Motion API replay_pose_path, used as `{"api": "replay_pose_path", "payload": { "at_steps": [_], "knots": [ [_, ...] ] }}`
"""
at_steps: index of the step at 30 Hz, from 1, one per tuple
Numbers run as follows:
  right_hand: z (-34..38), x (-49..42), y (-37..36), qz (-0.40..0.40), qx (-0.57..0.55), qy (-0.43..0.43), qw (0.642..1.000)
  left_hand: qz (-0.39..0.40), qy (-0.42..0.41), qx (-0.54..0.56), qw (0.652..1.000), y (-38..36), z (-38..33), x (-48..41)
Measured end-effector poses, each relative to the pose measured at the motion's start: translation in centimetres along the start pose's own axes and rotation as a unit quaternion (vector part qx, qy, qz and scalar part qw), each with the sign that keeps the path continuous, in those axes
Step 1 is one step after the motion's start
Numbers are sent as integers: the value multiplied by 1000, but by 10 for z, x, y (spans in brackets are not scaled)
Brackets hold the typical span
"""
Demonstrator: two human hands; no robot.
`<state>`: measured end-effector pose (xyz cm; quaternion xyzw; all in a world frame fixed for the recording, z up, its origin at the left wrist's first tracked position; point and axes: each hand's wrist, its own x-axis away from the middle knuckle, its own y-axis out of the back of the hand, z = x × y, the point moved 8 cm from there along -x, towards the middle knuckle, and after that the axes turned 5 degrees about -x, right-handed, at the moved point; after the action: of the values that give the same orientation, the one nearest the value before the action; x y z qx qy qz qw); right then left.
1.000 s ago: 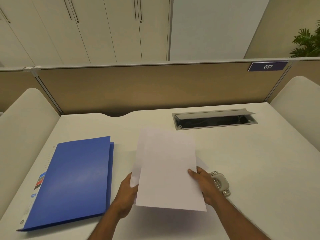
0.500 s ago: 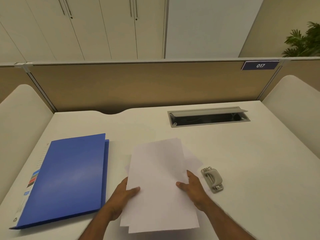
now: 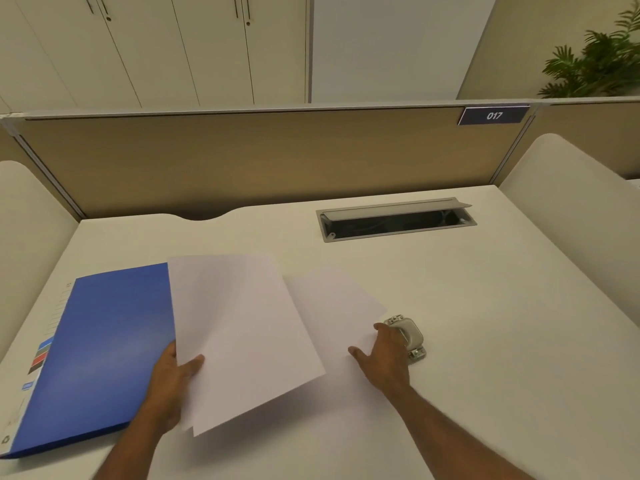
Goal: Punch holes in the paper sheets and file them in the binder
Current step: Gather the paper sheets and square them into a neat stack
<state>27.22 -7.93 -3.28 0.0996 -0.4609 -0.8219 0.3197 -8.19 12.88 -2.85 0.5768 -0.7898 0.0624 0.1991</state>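
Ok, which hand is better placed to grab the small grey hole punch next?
Right. The right hand rests flat on a loose white sheet, right beside the small grey hole punch; the left hand is busy holding the other white paper sheets over the blue plastic binder.

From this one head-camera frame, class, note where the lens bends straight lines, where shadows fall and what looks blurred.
Head view: the wide lens fans the cabinet doors outward; light is warm and even, without glare; the lifted sheets in the left hand cast a soft shadow on the desk; the plant looks soft.
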Motion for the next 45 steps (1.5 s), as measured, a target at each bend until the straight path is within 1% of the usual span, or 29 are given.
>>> {"api": "replay_pose_path", "payload": {
  "at_steps": [3,6,9,14,17,19,20,21,22,23,24,26,28,34,36,39,45],
  "knots": [
    [15,-23,8,-17,33,6,999,5,0,-5,1000,-4,0,2],
    [26,-57,14,20,123,10,992,11,-3,-10,1000,-11,0,4],
    [22,-83,12,83,157,-42,983,18,1,-9,1000,-16,1,3],
    [19,-100,8,122,165,-91,974,5,13,-7,1000,-13,2,1],
    [18,-102,7,135,157,-109,972,4,15,-6,1000,-10,2,1],
    [18,-102,9,125,143,-113,975,2,14,-3,1000,-9,3,1],
    [19,-102,11,115,118,-113,980,2,12,-2,1000,-8,2,1],
    [18,-102,14,103,62,-115,986,4,10,-2,1000,-8,2,1],
    [20,-103,15,96,-18,-118,988,6,9,-3,1000,-7,2,0],
    [22,-103,18,90,-98,-116,984,7,8,-3,1000,-7,2,0],
    [26,-105,24,80,-153,-104,980,8,8,-3,1000,-6,2,0],
    [35,-110,43,53,-199,-63,977,8,5,-5,1000,-4,0,0],
    [45,-115,59,42,-223,-28,973,7,5,-9,1000,-2,-2,-1],
    [62,-124,84,8,-195,45,980,6,5,-9,1000,-3,-7,-3],
    [63,-124,81,13,-174,53,983,8,3,-11,1000,-6,-8,-3],
    [52,-123,67,30,-136,35,990,10,2,-12,1000,-9,-7,-3],
    [27,-113,44,55,-120,-2,991,10,3,-24,1000,-17,-2,2]
  ]
}}
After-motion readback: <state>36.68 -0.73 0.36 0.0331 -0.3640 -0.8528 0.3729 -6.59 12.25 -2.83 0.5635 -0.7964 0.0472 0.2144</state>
